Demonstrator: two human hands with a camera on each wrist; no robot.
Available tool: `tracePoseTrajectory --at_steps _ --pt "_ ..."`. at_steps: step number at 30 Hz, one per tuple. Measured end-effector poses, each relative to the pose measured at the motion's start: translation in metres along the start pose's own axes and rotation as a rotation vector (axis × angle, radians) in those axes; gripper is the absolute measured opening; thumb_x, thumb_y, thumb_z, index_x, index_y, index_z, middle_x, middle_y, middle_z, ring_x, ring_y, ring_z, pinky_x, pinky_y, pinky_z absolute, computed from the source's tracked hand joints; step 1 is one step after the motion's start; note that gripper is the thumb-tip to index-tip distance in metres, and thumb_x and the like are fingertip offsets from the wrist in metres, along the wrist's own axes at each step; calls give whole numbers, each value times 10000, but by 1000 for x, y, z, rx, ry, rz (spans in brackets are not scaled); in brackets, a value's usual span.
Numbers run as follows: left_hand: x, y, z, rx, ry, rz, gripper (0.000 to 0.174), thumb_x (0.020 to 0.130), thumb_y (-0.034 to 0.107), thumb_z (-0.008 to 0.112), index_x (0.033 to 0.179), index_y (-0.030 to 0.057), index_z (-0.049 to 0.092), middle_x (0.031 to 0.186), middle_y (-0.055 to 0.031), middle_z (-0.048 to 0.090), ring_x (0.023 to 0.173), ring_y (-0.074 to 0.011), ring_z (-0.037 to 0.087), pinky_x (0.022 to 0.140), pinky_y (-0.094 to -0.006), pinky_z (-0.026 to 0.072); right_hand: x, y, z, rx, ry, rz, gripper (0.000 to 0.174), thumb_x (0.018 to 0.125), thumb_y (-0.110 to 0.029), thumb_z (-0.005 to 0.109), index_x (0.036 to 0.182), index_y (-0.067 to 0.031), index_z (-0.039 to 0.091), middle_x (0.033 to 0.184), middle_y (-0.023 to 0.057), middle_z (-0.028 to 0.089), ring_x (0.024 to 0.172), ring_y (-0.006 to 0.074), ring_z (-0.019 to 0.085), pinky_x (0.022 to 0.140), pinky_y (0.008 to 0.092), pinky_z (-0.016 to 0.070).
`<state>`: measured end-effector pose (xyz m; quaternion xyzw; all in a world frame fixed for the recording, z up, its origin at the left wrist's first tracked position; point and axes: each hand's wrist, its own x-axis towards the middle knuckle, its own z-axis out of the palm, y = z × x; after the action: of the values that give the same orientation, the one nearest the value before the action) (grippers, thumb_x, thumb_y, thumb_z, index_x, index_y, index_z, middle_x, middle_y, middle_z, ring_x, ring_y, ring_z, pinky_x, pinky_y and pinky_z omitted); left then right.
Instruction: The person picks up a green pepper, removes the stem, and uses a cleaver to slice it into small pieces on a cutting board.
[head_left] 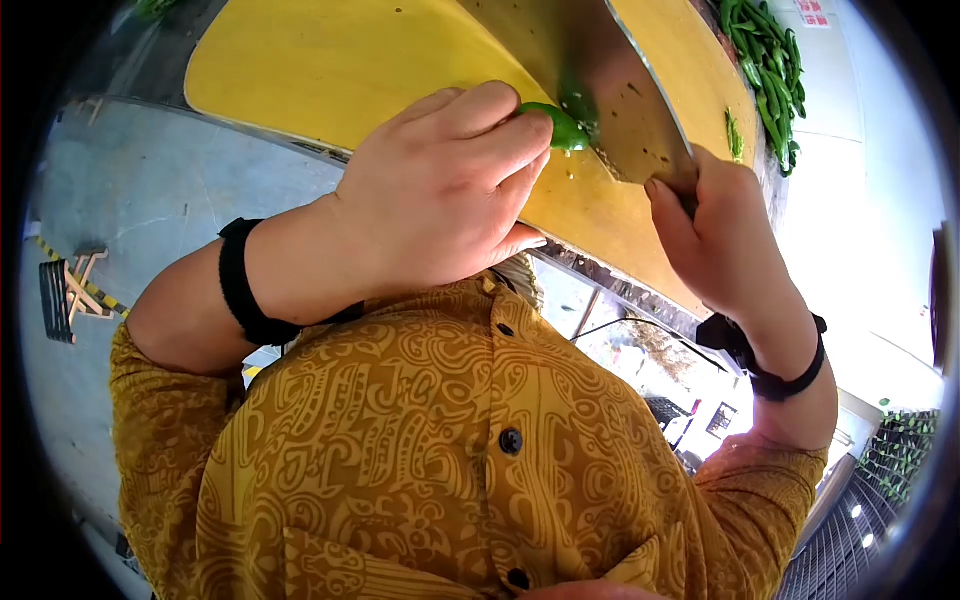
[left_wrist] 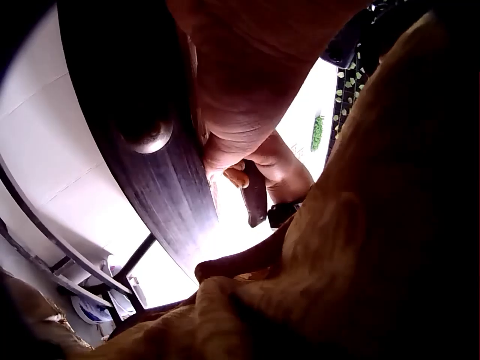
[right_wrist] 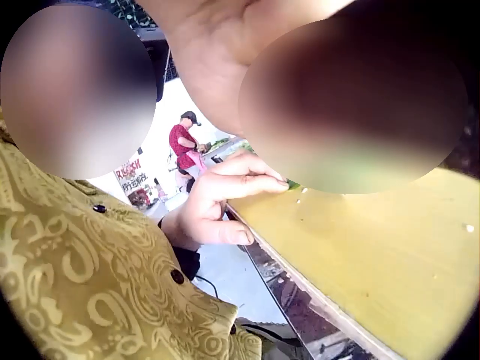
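My left hand (head_left: 440, 190) pinches a green pepper (head_left: 566, 130) against the yellow cutting board (head_left: 330, 60), fingers bent over it and thumb tip low near the board's front edge. Only the pepper's cut end shows past the fingers. My right hand (head_left: 725, 235) grips the dark handle of a broad cleaver (head_left: 632, 110), whose blade stands beside that cut end, with small wet bits stuck on it. In the left wrist view the cleaver's handle (left_wrist: 256, 196) shows inside the right hand. The right wrist view shows the left fingers (right_wrist: 251, 184) at the pepper.
A pile of long green peppers (head_left: 768, 80) lies beyond the board's right end. Small green scraps (head_left: 734, 135) lie on the board near it. A person in red (right_wrist: 182, 142) stands in the background. A wooden folding chair (head_left: 85, 290) is on the floor at left.
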<state>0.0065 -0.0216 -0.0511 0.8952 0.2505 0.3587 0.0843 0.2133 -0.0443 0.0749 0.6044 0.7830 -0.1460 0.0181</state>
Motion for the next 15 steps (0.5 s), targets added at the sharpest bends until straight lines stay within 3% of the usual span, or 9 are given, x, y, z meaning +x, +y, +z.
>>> tracePoseTrajectory --at_steps 3,6,7,13,15 --pt "-1 -1 -1 2 9 11 602 562 291 825 1043 -22 646 1112 -88 567 958 -248 561 777 -349 512 1 9 6 108 84 -1 152 854 -81 577 808 63 565 594 210 566 527 354 571 515 391 446" --pt "-4 -1 1 16 53 36 604 566 284 838 1053 -16 642 1118 -85 561 966 -249 563 786 -356 512 -4 19 7 313 59 219 178 856 -103 595 818 70 569 596 190 563 510 304 558 509 366 437" --pt "-4 -1 2 24 70 43 606 568 282 842 1056 -14 641 1121 -84 559 969 -250 563 790 -358 512 -5 19 9 328 116 199 188 856 -112 604 817 69 568 586 170 550 503 269 542 504 358 430" --pt "-5 -3 3 32 93 53 601 577 278 845 1062 -11 636 1131 -84 557 979 -262 562 803 -363 515 -19 11 -1 166 137 75 170 852 -106 603 823 58 571 614 189 574 534 317 566 535 377 447" --pt "-5 -2 3 37 76 42 597 579 275 843 1060 -13 636 1132 -87 558 981 -262 561 807 -364 515 -22 9 -6 115 94 12 163 888 -108 604 863 50 570 622 105 579 526 178 559 502 308 440"
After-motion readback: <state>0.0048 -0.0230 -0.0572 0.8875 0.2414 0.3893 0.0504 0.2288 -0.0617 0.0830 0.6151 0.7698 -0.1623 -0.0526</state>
